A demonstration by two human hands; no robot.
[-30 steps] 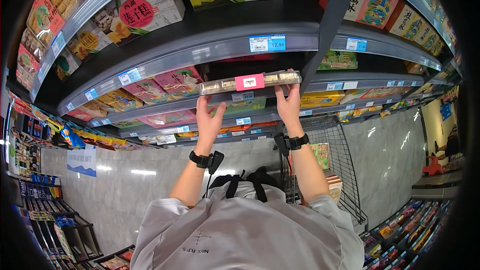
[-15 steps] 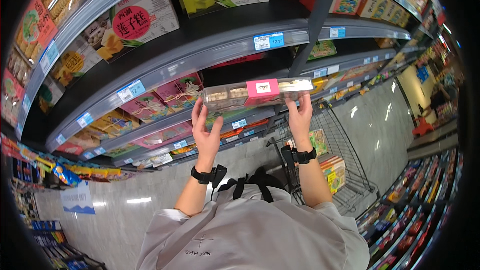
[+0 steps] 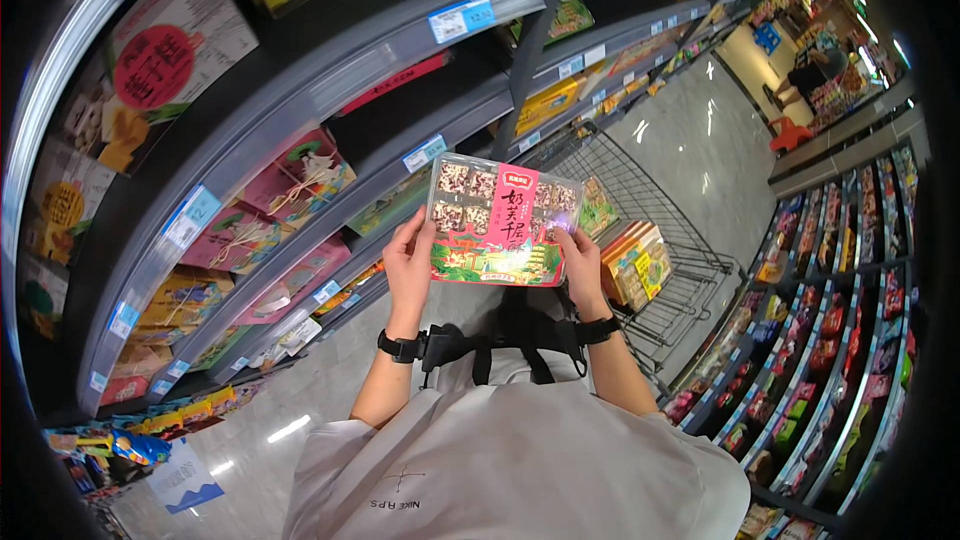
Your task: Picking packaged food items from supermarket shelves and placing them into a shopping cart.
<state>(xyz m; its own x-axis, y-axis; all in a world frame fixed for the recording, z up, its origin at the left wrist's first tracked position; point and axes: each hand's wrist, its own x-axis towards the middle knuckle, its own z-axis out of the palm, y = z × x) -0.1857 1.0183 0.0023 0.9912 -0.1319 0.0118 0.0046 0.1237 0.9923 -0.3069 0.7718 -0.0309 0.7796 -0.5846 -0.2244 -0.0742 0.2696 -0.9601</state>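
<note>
Gripping the clear-topped pink sweets box (image 3: 512, 230) by its short ends, our left hand (image 3: 408, 252) and right hand (image 3: 583, 265) are closed on its lower corners; probably that keeps it steady with the speckled squares (image 3: 449, 217) facing up at us; it's out in front of us, between the shelf rail (image 3: 320, 90) and the wire shopping cart (image 3: 690, 285); half a second ago we mostly saw its edge; now it's tipped face-up and our view has swung cartward.
</note>
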